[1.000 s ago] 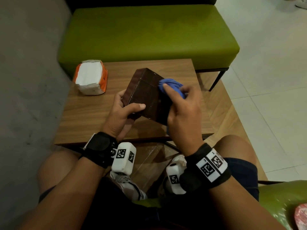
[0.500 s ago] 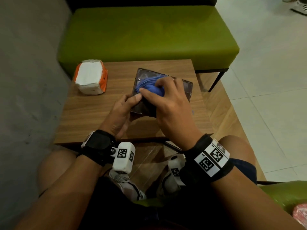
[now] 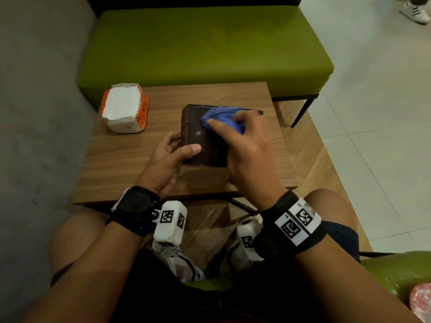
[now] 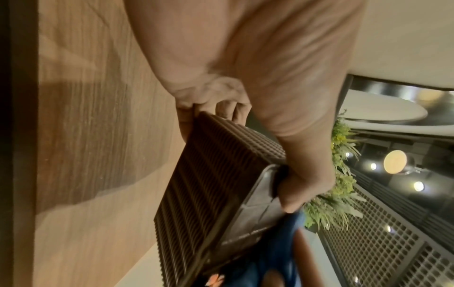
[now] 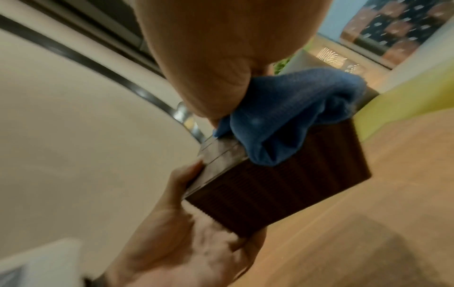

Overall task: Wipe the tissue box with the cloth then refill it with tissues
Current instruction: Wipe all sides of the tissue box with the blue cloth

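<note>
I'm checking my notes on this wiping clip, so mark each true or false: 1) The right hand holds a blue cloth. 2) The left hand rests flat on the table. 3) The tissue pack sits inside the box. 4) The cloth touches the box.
1) True: the right hand grips the blue cloth.
2) False: the left hand grips the tissue box.
3) False: the tissue pack sits on the table, apart from the box.
4) True.
</note>
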The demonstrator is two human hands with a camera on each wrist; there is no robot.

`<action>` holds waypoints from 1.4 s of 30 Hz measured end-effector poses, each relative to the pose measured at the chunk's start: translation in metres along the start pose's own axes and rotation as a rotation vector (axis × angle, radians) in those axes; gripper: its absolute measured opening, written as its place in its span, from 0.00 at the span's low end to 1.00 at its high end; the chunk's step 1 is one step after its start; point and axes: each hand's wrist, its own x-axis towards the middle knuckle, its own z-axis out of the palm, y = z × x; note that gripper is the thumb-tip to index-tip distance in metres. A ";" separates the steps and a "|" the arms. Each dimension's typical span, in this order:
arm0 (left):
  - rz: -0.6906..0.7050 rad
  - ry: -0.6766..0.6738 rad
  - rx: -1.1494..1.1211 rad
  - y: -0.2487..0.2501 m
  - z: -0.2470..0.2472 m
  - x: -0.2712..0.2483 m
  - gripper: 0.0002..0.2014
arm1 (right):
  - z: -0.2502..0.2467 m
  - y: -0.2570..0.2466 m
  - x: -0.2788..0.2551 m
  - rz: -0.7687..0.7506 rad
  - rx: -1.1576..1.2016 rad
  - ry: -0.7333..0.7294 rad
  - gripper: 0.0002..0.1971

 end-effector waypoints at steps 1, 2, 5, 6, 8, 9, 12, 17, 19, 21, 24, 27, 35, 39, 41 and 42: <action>-0.003 0.010 -0.028 0.001 -0.001 -0.001 0.46 | -0.002 0.008 0.001 0.084 0.010 0.067 0.20; -0.009 0.011 -0.041 0.002 -0.001 -0.001 0.46 | -0.003 0.013 0.003 0.182 0.020 0.149 0.20; -0.017 -0.014 -0.027 0.003 0.008 0.002 0.43 | -0.001 -0.006 0.008 0.278 -0.009 0.219 0.21; -0.011 -0.017 -0.024 0.003 0.009 0.002 0.42 | 0.002 -0.017 0.006 0.209 -0.014 0.168 0.20; 0.011 -0.012 -0.018 0.005 0.008 0.003 0.43 | 0.006 -0.029 -0.004 0.045 -0.016 0.024 0.21; 0.020 -0.006 -0.019 0.007 0.006 0.002 0.45 | 0.004 -0.026 -0.008 -0.004 -0.018 -0.027 0.22; 0.019 0.031 -0.044 0.009 -0.004 -0.001 0.47 | -0.002 -0.001 -0.011 0.089 -0.008 0.034 0.21; -0.011 -0.004 -0.011 0.000 0.008 -0.004 0.47 | 0.003 -0.019 0.003 0.241 0.006 0.117 0.21; 0.011 0.002 -0.023 0.003 0.008 -0.003 0.47 | 0.006 -0.029 -0.005 0.061 -0.015 -0.010 0.22; 0.018 0.016 -0.021 0.007 0.004 -0.003 0.47 | 0.000 -0.019 -0.012 -0.026 -0.016 -0.093 0.24; 0.008 0.029 -0.003 0.007 -0.006 -0.005 0.47 | -0.009 0.006 -0.013 0.085 -0.020 -0.017 0.21; -0.010 -0.021 0.084 0.003 -0.005 -0.004 0.47 | -0.010 0.014 -0.004 0.258 0.016 0.132 0.21; -0.001 0.006 0.162 0.005 -0.006 -0.002 0.43 | -0.004 -0.001 -0.020 0.053 -0.023 -0.082 0.25; -0.055 -0.001 0.143 0.000 -0.006 -0.006 0.46 | -0.006 0.011 -0.014 0.271 -0.061 -0.047 0.24; -0.074 0.013 0.139 -0.002 -0.004 -0.006 0.46 | -0.003 0.015 -0.013 0.310 -0.066 -0.065 0.24; -0.087 0.024 0.140 -0.003 -0.005 -0.005 0.46 | 0.000 0.019 -0.014 0.323 -0.028 -0.056 0.24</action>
